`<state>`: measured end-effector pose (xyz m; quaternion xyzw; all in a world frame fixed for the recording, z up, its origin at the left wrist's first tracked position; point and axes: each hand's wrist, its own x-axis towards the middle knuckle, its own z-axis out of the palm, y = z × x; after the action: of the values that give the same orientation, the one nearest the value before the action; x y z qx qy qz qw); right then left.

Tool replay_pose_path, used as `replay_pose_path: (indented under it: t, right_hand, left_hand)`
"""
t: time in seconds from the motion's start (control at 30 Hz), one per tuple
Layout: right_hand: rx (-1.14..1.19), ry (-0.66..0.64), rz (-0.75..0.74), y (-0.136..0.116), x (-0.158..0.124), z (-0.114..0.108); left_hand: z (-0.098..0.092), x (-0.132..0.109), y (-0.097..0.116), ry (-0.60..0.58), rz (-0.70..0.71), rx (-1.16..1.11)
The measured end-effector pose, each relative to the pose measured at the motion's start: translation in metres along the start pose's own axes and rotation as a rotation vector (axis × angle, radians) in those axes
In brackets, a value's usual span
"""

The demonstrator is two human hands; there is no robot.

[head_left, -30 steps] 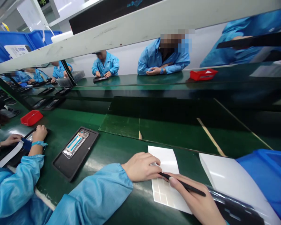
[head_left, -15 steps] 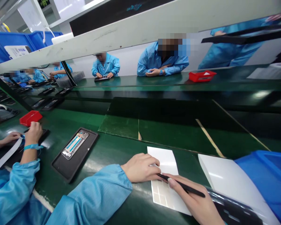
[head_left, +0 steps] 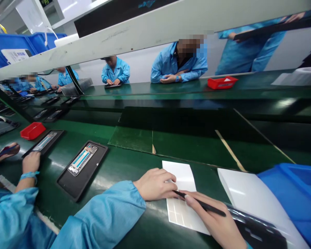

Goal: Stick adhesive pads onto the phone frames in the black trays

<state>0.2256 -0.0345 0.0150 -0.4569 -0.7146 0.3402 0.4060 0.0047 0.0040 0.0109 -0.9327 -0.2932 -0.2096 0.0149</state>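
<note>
A white sheet of small square stickers (head_left: 182,185) lies on the green conveyor belt (head_left: 114,169) in front of me. My left hand (head_left: 155,184) rests curled on the sheet's left edge, fingers pressed down on it. My right hand (head_left: 217,221) grips black tweezers (head_left: 203,204) whose tip touches the sheet beside my left fingertips. A black tray (head_left: 81,167) carrying a phone frame (head_left: 83,159) lies to the left of my left arm.
A co-worker's hands (head_left: 29,162) work at the left by another black tray (head_left: 44,141) and a red bin (head_left: 32,130). A blue crate (head_left: 298,193) and a white sheet (head_left: 251,200) sit at the right. More people sit across the line, with a red bin (head_left: 221,82).
My hands have hardly moved. The co-worker at the left has pulled the hands back, uncovering the black tray with a phone frame.
</note>
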Motion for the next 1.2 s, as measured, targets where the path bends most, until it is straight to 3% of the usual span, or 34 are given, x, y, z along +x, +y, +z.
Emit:
replay_pose_path:
  t: [0.17,0.37,1.03,1.2]
  right_hand:
    - [-0.001,-0.011,0.024,0.003,0.001,0.000]
    - [0.009,-0.017,0.070,-0.004,0.000,-0.001]
    - [0.025,-0.014,0.026,-0.010,0.003,-0.002]
    - [-0.026,0.005,0.078,-0.004,0.001,-0.001]
  left_hand:
    - [-0.003,0.000,0.002,0.049,0.017,0.016]
    - [-0.003,0.000,0.002,-0.014,0.009,0.041]
    - [-0.006,0.001,0.004,-0.039,0.010,0.049]
    - [-0.007,0.001,0.003,-0.049,0.018,0.064]
